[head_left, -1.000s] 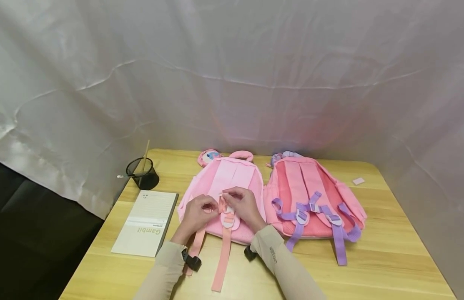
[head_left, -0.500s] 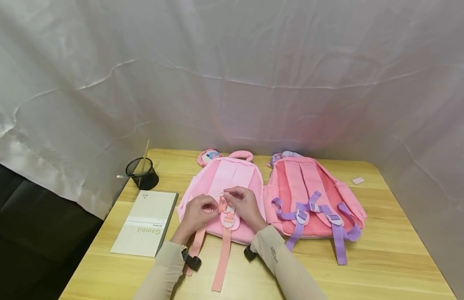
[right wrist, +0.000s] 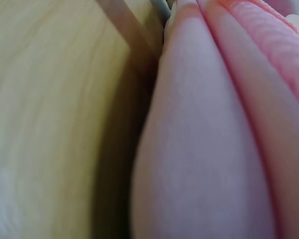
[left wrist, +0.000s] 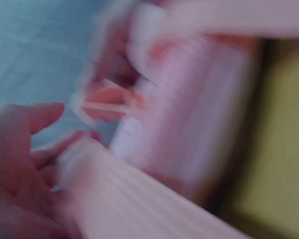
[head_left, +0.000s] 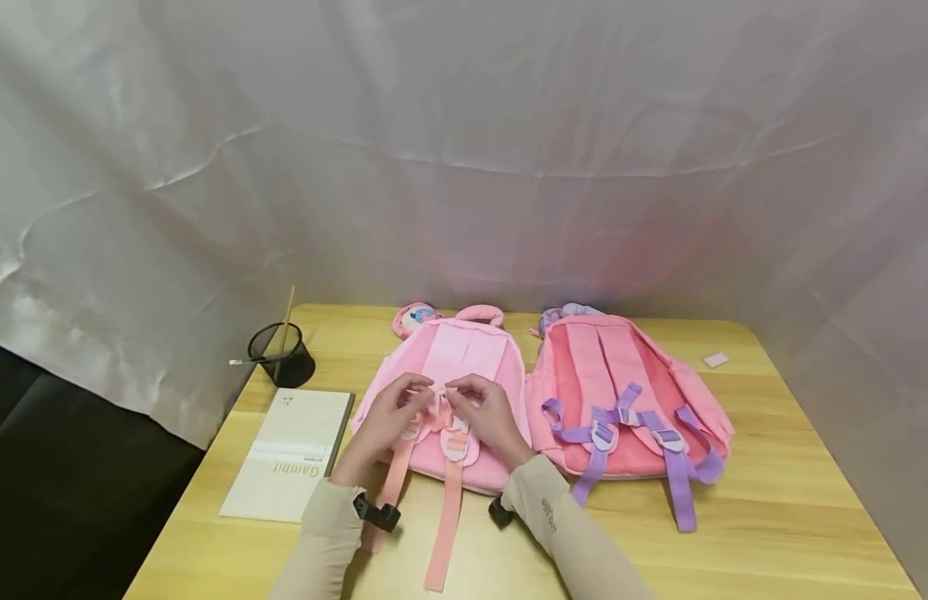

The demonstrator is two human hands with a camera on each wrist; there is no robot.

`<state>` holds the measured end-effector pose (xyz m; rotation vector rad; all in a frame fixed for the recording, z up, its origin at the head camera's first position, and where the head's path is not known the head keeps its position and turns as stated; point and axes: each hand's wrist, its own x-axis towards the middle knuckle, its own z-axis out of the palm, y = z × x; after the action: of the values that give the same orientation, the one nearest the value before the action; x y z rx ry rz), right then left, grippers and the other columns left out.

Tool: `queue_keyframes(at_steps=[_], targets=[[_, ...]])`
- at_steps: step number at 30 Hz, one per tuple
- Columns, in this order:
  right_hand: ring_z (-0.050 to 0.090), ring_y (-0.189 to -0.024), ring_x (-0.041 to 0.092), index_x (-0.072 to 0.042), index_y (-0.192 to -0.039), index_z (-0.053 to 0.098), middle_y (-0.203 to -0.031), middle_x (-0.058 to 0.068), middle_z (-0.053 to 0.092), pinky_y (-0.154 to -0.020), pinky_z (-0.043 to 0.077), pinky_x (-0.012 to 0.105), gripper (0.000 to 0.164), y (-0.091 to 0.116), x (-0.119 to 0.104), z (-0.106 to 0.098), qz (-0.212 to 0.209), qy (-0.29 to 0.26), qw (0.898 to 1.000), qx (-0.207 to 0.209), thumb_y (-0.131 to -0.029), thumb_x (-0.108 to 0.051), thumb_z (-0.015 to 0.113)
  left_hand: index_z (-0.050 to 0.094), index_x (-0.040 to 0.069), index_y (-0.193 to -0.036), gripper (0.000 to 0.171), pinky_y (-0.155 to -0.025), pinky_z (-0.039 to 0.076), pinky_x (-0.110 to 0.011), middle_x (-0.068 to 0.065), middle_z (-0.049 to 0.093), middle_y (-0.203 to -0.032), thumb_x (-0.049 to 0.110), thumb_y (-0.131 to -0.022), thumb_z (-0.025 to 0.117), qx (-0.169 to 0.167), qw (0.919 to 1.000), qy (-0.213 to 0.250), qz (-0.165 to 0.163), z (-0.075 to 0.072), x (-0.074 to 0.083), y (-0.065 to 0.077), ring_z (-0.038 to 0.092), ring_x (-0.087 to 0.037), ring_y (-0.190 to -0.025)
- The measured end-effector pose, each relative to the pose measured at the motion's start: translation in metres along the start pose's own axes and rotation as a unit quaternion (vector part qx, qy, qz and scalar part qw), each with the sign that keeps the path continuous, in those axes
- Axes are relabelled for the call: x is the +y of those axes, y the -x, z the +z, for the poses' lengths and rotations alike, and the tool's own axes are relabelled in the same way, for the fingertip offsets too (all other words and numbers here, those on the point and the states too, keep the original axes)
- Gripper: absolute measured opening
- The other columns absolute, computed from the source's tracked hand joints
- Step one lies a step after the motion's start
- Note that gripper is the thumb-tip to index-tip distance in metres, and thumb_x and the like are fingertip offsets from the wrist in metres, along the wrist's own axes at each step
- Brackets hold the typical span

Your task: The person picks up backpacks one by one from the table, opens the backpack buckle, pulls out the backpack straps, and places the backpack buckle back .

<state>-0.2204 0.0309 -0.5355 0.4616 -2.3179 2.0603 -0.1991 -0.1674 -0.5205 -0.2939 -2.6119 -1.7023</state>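
Note:
In the head view a light pink backpack (head_left: 474, 350) lies back side up, with salmon webbing straps at its lower part. My left hand (head_left: 384, 421) is bent over the left of these straps, thumb and index fingertip apart. In the left wrist view that hand (left wrist: 20, 164) is blurred, with a gap between its fingers and a folded salmon strap (left wrist: 105, 102). My right hand (head_left: 495, 417) pinches the folded strap from the right, close above a white strap adjuster (head_left: 456, 444). Its fingertips are partly hidden, and the right wrist view shows mostly the hand's side.
A darker pink backpack (head_left: 614, 367) with purple straps (head_left: 679, 492) lies against the first one on the right. To the left are a notebook (head_left: 283, 458) and a black mesh pen cup (head_left: 294, 367). A small pale eraser-like block (head_left: 716, 360) lies at far right.
My left hand has let go of the salmon strap and moved up and slightly left, its fingertips now apart near my right hand's. The right hand has barely moved. The head view has shifted slightly.

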Motion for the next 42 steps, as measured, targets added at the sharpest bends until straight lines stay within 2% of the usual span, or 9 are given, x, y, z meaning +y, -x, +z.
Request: queue_keyframes(at_steps=[2,5,9,15,21,24,31,38,42], targets=[[0.067,-0.085,0.01,0.001,-0.108,0.074,-0.099,0.019,0.074,-0.078,0.053,0.02,0.015,0.004,-0.009,0.0,-0.002,-0.005,1.0,-0.003,-0.097,-0.008,0.072,0.066,0.006,-0.127,0.028,-0.076,0.057,-0.033,-0.014,0.071,-0.11,0.021,-0.104,0.064,-0.011,0.9997,0.016,-0.017,-0.002,0.01,-0.001,0.07,-0.027,-0.09],[0.066,-0.086,0.011,0.0,-0.109,0.074,-0.1,0.017,0.073,-0.078,0.053,0.02,0.015,0.003,-0.004,0.003,0.0,-0.009,1.0,0.0,-0.097,-0.009,0.072,0.069,0.006,-0.124,0.025,-0.078,0.057,-0.032,-0.013,0.073,-0.11,0.021,-0.104,0.064,-0.011,0.9993,0.018,-0.031,0.001,0.014,-0.003,0.069,-0.027,-0.092],[0.068,-0.09,0.014,-0.005,-0.114,0.075,-0.102,0.013,0.074,-0.079,0.055,0.021,0.02,-0.003,0.015,0.007,-0.001,-0.002,1.0,-0.004,-0.097,-0.014,0.074,0.073,0.008,-0.117,0.02,-0.076,0.055,-0.027,-0.011,0.074,-0.104,0.02,-0.101,0.068,0.009,0.9975,0.052,-0.047,0.005,0.004,-0.004,0.067,-0.02,-0.088],[0.071,-0.094,0.018,-0.011,-0.127,0.07,-0.1,0.006,0.076,-0.085,0.054,0.024,0.035,-0.002,0.015,0.009,-0.013,0.025,0.999,-0.029,-0.095,-0.025,0.077,0.072,0.004,-0.117,0.02,-0.068,0.053,-0.023,-0.009,0.07,-0.092,0.014,-0.101,0.068,0.048,0.9859,0.139,-0.079,0.006,-0.014,-0.003,0.062,-0.014,-0.078],[0.069,-0.082,0.011,-0.014,-0.117,0.075,-0.093,0.001,0.078,-0.075,0.055,0.024,0.03,-0.002,0.015,0.01,-0.013,0.072,0.997,-0.036,-0.094,-0.033,0.078,0.069,0.0,-0.121,0.024,-0.066,0.052,-0.024,-0.007,0.069,-0.09,0.015,-0.101,0.067,0.058,0.9774,0.184,-0.087,0.008,-0.017,-0.002,0.061,-0.014,-0.077],[0.068,-0.081,0.01,-0.013,-0.11,0.078,-0.094,0.001,0.078,-0.075,0.056,0.024,0.024,-0.002,0.015,0.008,-0.021,0.086,0.996,-0.029,-0.094,-0.031,0.077,0.069,0.001,-0.121,0.024,-0.066,0.051,-0.023,-0.006,0.068,-0.089,0.013,-0.101,0.067,0.057,0.9763,0.19,-0.087,0.009,-0.017,-0.003,0.061,-0.014,-0.076],[0.068,-0.084,0.008,-0.012,-0.109,0.08,-0.1,0.002,0.079,-0.077,0.055,0.023,0.02,-0.002,0.016,0.005,-0.035,0.09,0.995,-0.02,-0.096,-0.026,0.076,0.068,0.001,-0.121,0.024,-0.065,0.051,-0.022,-0.003,0.068,-0.089,0.013,-0.1,0.068,0.044,0.9788,0.179,-0.089,0.009,-0.017,-0.005,0.061,-0.013,-0.076],[0.067,-0.084,0.008,-0.009,-0.109,0.079,-0.103,0.006,0.077,-0.077,0.055,0.024,0.018,-0.002,0.019,0.003,-0.048,0.087,0.995,-0.017,-0.095,-0.02,0.076,0.067,-0.001,-0.121,0.025,-0.067,0.051,-0.022,-0.01,0.068,-0.094,0.013,-0.1,0.069,0.028,0.9812,0.17,-0.086,0.01,-0.016,-0.005,0.061,-0.013,-0.076],[0.067,-0.085,0.007,-0.01,-0.109,0.079,-0.102,0.004,0.077,-0.077,0.054,0.023,0.017,-0.002,0.018,0.002,-0.039,0.085,0.995,-0.018,-0.094,-0.02,0.077,0.067,-0.001,-0.122,0.027,-0.069,0.051,-0.022,-0.013,0.07,-0.1,0.013,-0.1,0.069,0.024,0.9826,0.165,-0.081,0.01,-0.015,-0.005,0.061,-0.013,-0.079]])
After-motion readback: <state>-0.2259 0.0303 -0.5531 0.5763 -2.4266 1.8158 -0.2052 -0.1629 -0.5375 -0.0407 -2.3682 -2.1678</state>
